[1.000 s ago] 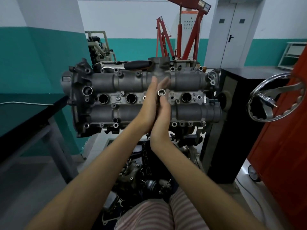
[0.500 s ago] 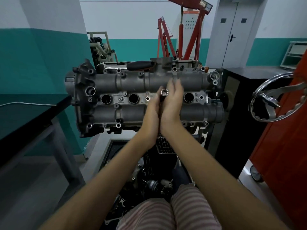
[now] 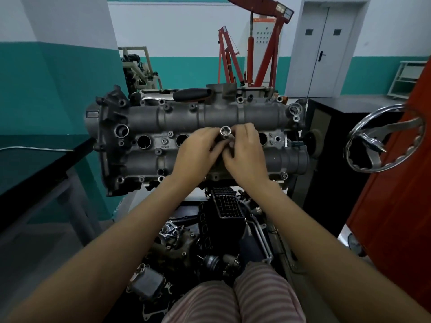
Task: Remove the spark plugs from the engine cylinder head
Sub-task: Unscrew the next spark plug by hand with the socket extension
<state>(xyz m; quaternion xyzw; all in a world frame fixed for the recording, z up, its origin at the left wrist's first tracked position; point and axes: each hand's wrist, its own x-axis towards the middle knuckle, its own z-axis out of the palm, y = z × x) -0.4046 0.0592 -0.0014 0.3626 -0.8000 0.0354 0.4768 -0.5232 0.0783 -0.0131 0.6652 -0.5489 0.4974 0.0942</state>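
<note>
While gripped, socket mouth-up, upright.

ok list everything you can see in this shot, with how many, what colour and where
cylinder head: one, grey metal, centre, on a stand
spark plug wells: three open, dark, along the head's middle row
socket: one, silver, between both hands over the head
ratchet handle: one, black, on top of the head
engine hoist: one, red, behind
handwheel: one, chrome, right
cabinet: one, red-orange, far right
double door: one, grey, back wall
engine parts: several, dark, floor below
left hand: one, grips the socket
right hand: one, grips the socket
</note>
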